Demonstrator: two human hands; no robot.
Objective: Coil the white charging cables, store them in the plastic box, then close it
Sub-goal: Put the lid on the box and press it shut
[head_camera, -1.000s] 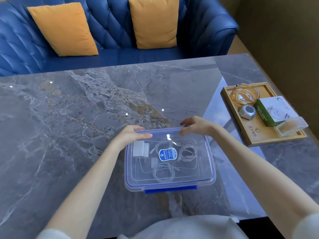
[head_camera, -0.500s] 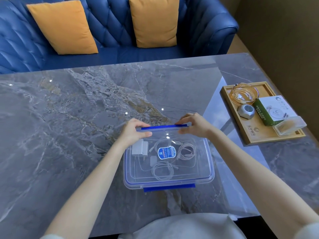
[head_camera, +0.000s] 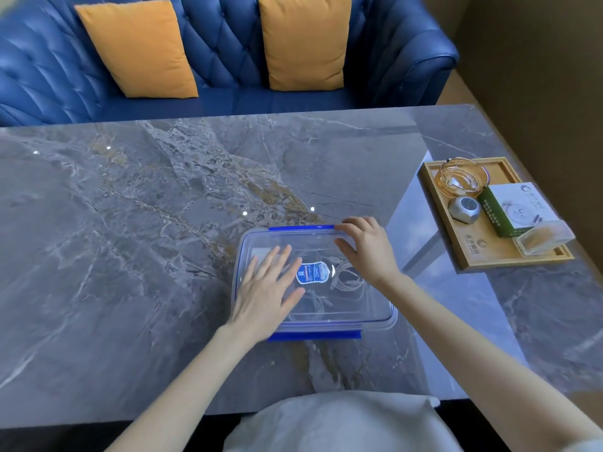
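A clear plastic box (head_camera: 378, 308) with a clear lid and a blue label sits on the marble table in front of me. Coiled white cables (head_camera: 347, 280) show through the lid, and a white charger is mostly hidden under my left hand. My left hand (head_camera: 264, 288) lies flat on the lid's left half, fingers spread. My right hand (head_camera: 365, 247) rests at the far right corner, its fingertips on the blue far latch (head_camera: 300, 228). The blue near latch (head_camera: 315, 336) sticks out at the front edge.
A wooden tray (head_camera: 470, 256) at the right holds a glass bowl (head_camera: 463, 177), a small grey gadget (head_camera: 464, 208), a green-and-white carton (head_camera: 512, 207) and a small clear case (head_camera: 543, 238). A blue sofa (head_camera: 228, 53) with two orange cushions stands beyond the table.
Both hands held the far latch before. My left hand has since moved back and now lies flat on the lid. The right hand stays at the far edge.
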